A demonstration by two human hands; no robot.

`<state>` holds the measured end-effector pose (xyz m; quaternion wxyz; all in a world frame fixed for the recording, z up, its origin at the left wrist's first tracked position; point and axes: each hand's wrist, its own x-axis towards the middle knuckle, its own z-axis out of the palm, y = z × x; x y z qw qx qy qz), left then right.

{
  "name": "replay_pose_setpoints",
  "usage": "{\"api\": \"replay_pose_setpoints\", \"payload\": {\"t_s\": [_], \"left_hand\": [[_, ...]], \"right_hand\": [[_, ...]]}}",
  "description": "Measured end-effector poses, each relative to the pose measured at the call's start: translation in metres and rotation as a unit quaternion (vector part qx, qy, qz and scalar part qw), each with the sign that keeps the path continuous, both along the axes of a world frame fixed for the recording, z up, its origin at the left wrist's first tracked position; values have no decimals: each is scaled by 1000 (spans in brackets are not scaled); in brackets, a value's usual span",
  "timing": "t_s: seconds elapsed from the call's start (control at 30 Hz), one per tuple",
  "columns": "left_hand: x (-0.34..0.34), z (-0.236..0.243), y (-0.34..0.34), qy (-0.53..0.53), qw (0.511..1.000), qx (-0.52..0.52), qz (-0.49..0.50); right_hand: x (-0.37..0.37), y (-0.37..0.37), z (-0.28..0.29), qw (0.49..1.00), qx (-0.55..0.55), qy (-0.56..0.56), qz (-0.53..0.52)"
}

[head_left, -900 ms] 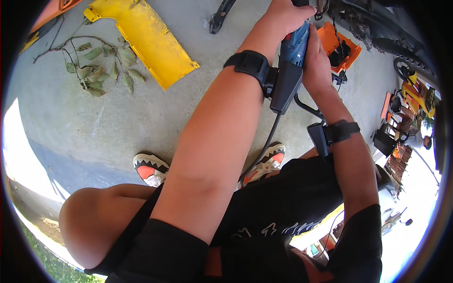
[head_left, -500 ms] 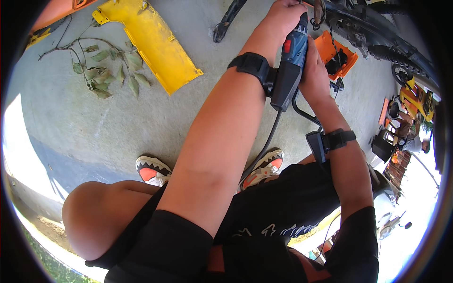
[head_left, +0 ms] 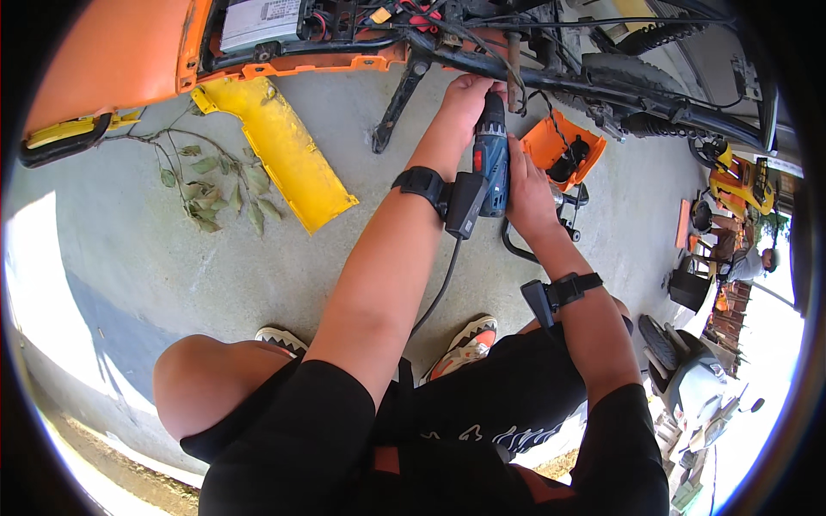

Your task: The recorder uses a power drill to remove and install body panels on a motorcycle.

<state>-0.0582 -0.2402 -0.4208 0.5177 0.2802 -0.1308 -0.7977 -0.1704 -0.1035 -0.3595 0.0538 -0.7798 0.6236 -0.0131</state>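
Observation:
My left hand [head_left: 465,103] is closed beside the black chuck of a blue power drill [head_left: 492,172], just under a vehicle's black frame tube [head_left: 568,82]; what its fingertips grip is hidden. My right hand [head_left: 532,191] grips the drill from the right, fingers along its body. The drill points away from me, toward the frame and a hanging rusty metal bracket [head_left: 514,73]. Above, an orange vehicle body [head_left: 112,52] holds a silver electronic box [head_left: 262,21] with wires. An orange plastic case [head_left: 542,142] with a black part lies on the floor right of the drill.
A yellow plastic panel [head_left: 292,172] and a leafy branch [head_left: 206,198] lie on the concrete floor [head_left: 146,249] at left. A black stand [head_left: 391,116] reaches down from the frame. At right are a yellow vehicle [head_left: 740,185], a seated person [head_left: 748,262] and a scooter [head_left: 693,387].
The view has tilted up, bringing more of the vehicle into sight. My hands and the drill now appear lower and further left, still together, with the drill under the frame tube.

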Motion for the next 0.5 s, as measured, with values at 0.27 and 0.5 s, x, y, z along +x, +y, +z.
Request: {"api": "replay_pose_setpoints", "payload": {"t_s": [0.27, 0.5], "left_hand": [[4, -6, -1, -67, 998, 0, -6], [60, -44, 32, -29, 997, 73, -29]], "right_hand": [[2, 21, 26, 996, -9, 54, 66], [29, 20, 42, 994, 10, 67, 88]]}}
